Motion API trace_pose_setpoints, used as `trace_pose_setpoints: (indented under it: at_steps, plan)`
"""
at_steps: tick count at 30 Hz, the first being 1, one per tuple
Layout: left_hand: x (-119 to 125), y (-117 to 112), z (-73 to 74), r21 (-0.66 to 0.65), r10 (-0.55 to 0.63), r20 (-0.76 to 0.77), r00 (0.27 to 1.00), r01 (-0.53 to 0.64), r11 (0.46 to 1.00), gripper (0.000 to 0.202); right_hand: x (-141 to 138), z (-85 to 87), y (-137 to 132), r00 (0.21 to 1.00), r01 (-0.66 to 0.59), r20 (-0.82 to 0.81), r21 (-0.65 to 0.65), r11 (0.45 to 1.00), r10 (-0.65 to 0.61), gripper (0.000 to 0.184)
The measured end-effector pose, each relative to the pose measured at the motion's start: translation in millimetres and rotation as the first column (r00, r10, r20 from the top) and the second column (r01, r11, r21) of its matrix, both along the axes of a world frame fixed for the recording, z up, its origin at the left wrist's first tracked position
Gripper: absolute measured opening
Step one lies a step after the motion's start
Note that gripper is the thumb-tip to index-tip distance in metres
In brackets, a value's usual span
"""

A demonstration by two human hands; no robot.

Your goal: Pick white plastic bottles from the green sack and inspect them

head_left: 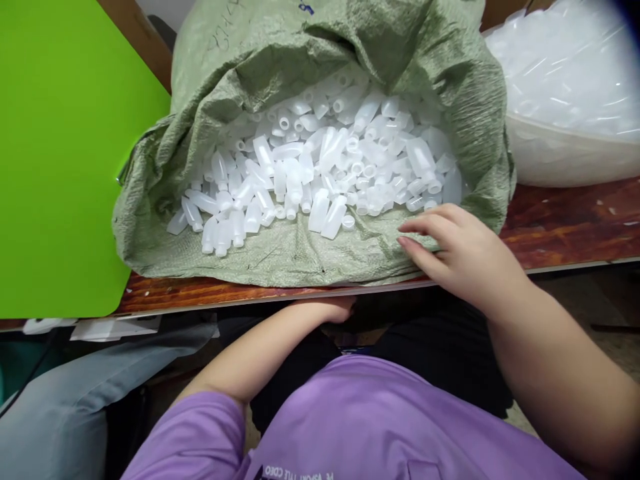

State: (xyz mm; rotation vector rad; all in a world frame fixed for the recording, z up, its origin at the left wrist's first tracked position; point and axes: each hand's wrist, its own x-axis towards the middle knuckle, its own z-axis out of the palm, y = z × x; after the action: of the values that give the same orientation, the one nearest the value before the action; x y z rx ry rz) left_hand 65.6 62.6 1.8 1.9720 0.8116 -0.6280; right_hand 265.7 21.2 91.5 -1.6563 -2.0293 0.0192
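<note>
Nearest, the left hand is tucked under the counter edge, its grip hidden, while the right hand rests open-fingered on the green sack rim at 3 o'clock of the heaped white bottles.

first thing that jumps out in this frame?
The open green woven sack at centre, lying on the wooden table and spilling a heap of small white plastic bottles. The right hand rests open on the sack's lower right rim, while the left hand is below the table edge, its fingers hidden. A bright green board fills the left side, and a clear bag of more white parts sits top right.
</note>
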Motion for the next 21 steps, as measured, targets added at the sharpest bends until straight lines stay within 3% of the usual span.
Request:
trace_pose_setpoints:
  at_steps: [2,4,5,7,8,9,10,11,12,13,17,21]
  plan:
    - [-16.5,-8.0,25.4,0.008,-0.062,-0.025,0.998,0.062,0.998,0.017,-6.3,-1.9,22.9,0.988,0.021,0.156,-0.116,0.993,-0.003,0.032]
    - [-38.7,-11.2,61.3,-0.004,-0.103,0.042,0.994,0.104,0.995,0.020,-14.1,-5.6,41.6,0.964,0.057,0.265,-0.199,0.978,-0.003,0.037]
    - [-51.4,-9.4,80.4,-0.008,-0.131,0.172,0.976,0.134,0.991,0.024,-18.0,-7.7,48.3,0.954,0.073,0.299,-0.223,0.972,-0.002,0.038]
    - [-78.3,2.2,113.9,0.081,-0.027,0.366,0.930,-0.003,0.997,0.028,-24.3,-11.8,56.6,0.944,0.083,0.330,-0.247,0.965,0.004,0.035]
    - [-91.8,11.8,125.8,0.229,0.080,0.416,0.906,-0.190,0.955,0.028,-26.6,-13.7,58.7,0.944,0.085,0.329,-0.247,0.965,0.001,0.032]
    - [-104.7,23.5,133.5,0.423,0.205,0.425,0.882,-0.394,0.816,0.030,-28.2,-15.3,59.7,0.948,0.097,0.319,-0.231,0.968,-0.019,0.030]
    - [-116.5,36.6,137.0,0.608,0.314,0.413,0.855,-0.515,0.604,0.032,-29.3,-16.7,60.2,0.952,0.115,0.302,-0.202,0.972,-0.050,0.029]
    - [-127.0,50.4,136.8,0.742,0.419,0.374,0.827,-0.538,0.400,0.034,-30.0,-17.8,60.4,0.956,0.138,0.282,-0.168,0.976,-0.087,0.029]
    - [-135.5,64.0,133.7,0.826,0.511,0.318,0.799,-0.498,0.266,0.038,-30.6,-18.4,60.5,0.957,0.160,0.262,-0.136,0.978,-0.120,0.031]
    - [-142.0,76.7,128.7,0.867,0.576,0.252,0.778,-0.446,0.223,0.043,-31.1,-18.4,60.5,0.957,0.178,0.250,-0.117,0.977,-0.144,0.035]
    - [-148.5,108.2,106.7,0.829,0.626,0.109,0.772,-0.418,0.371,0.051,-35.2,-13.2,58.5,0.956,0.176,0.258,-0.111,0.978,-0.143,0.038]
    - [-144.3,109.0,99.8,0.802,0.622,0.177,0.763,-0.478,0.359,0.045,-42.2,-12.3,57.3,0.980,0.081,0.191,-0.095,0.992,-0.061,0.034]
